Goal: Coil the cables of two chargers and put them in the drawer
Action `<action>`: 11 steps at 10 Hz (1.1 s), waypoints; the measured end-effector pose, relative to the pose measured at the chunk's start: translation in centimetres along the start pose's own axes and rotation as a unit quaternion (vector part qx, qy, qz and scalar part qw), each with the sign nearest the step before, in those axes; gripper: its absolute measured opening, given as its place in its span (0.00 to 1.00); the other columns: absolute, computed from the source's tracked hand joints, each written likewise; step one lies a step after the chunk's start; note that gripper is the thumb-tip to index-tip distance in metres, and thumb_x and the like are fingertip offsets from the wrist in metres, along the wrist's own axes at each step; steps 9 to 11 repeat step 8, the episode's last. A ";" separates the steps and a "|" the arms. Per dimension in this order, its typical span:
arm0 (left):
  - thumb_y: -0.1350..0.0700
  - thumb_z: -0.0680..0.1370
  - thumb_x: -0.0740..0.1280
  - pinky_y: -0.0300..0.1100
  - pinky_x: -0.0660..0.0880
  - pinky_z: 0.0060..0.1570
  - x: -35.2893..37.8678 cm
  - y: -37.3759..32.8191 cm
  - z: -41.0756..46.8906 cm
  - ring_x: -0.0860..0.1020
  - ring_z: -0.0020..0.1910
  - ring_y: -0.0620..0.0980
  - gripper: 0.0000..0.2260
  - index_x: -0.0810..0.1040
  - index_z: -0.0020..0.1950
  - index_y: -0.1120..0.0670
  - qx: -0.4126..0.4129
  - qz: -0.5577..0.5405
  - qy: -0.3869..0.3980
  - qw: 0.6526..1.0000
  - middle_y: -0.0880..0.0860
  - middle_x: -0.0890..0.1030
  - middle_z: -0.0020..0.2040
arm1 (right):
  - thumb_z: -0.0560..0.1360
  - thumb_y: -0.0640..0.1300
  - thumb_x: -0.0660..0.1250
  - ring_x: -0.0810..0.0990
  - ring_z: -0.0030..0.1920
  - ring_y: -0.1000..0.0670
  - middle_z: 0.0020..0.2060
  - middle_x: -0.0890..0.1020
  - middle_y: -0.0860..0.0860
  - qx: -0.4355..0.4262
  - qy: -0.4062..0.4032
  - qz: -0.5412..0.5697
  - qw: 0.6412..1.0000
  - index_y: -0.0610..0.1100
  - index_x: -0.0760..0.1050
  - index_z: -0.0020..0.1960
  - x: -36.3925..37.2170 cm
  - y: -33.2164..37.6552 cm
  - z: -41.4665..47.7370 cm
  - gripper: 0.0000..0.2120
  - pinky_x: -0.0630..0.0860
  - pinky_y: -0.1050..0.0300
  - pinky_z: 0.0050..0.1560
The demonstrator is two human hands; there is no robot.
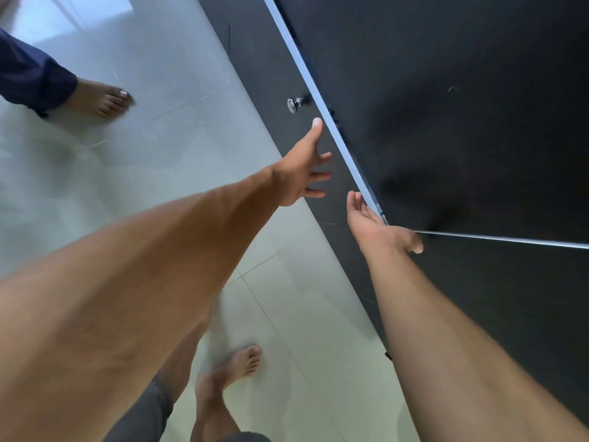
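A dark cabinet with a black top (446,106) and a light edge strip fills the right side. Its dark front face (277,74) carries a round metal knob (293,104). My left hand (302,167) reaches out in front of that face just below the knob, fingers spread, holding nothing. My right hand (373,221) is at the corner of the top's edge, palm up, fingers loosely open and empty. No charger or cable is in view, and I cannot tell whether the face is a drawer.
The floor is pale glossy tile (111,173). My own bare foot (242,365) stands near the bottom centre. Another person's bare foot (105,98) and dark blue trouser leg (28,74) are at the upper left.
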State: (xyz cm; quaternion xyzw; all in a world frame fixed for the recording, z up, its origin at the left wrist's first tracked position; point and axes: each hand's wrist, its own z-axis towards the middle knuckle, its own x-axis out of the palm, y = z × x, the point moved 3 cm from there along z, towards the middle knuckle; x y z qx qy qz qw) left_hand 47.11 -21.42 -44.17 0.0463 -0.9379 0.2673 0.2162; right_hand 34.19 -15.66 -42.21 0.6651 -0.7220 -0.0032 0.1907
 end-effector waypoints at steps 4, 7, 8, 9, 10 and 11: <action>0.31 0.77 0.46 0.59 0.68 0.64 2.8 -0.6 1.9 0.67 0.72 0.57 0.33 0.50 0.79 0.45 0.010 -0.048 -0.016 0.999 0.50 0.66 0.75 | 0.77 0.65 0.42 0.73 0.61 0.37 0.65 0.71 0.36 -0.006 -0.022 0.028 0.999 0.36 0.63 0.58 1.1 1.7 0.0 0.32 0.69 0.43 0.66; 0.33 0.79 0.45 0.54 0.69 0.62 2.9 0.1 2.1 0.69 0.71 0.54 0.33 0.52 0.79 0.50 0.020 -0.010 -0.043 0.999 0.49 0.71 0.72 | 0.79 0.60 0.41 0.70 0.65 0.42 0.64 0.69 0.38 0.037 0.027 0.006 0.999 0.30 0.67 0.57 1.3 2.0 0.1 0.34 0.66 0.43 0.68; 0.36 0.81 0.47 0.50 0.74 0.58 4.5 0.7 1.2 0.77 0.61 0.55 0.29 0.65 0.73 0.53 0.043 0.017 -0.071 0.996 0.55 0.79 0.62 | 0.81 0.54 0.41 0.76 0.61 0.42 0.62 0.75 0.40 0.035 0.007 -0.117 0.992 0.35 0.64 0.68 -0.7 3.4 0.0 0.28 0.72 0.45 0.64; 0.36 0.81 0.47 0.50 0.74 0.58 4.5 0.7 1.2 0.77 0.61 0.55 0.29 0.65 0.73 0.53 0.043 0.017 -0.071 0.996 0.55 0.79 0.62 | 0.81 0.54 0.41 0.76 0.61 0.42 0.62 0.75 0.40 0.035 0.007 -0.117 0.992 0.35 0.64 0.68 -0.7 3.4 0.0 0.28 0.72 0.45 0.64; 0.36 0.81 0.47 0.50 0.74 0.58 4.5 0.7 1.2 0.77 0.61 0.55 0.29 0.65 0.73 0.53 0.043 0.017 -0.071 0.996 0.55 0.79 0.62 | 0.81 0.54 0.41 0.76 0.61 0.42 0.62 0.75 0.40 0.035 0.007 -0.117 0.992 0.35 0.64 0.68 -0.7 3.4 0.0 0.28 0.72 0.45 0.64; 0.36 0.81 0.47 0.50 0.74 0.58 4.5 0.7 1.2 0.77 0.61 0.55 0.29 0.65 0.73 0.53 0.043 0.017 -0.071 0.996 0.55 0.79 0.62 | 0.81 0.54 0.41 0.76 0.61 0.42 0.62 0.75 0.40 0.035 0.007 -0.117 0.992 0.35 0.64 0.68 -0.7 3.4 0.0 0.28 0.72 0.45 0.64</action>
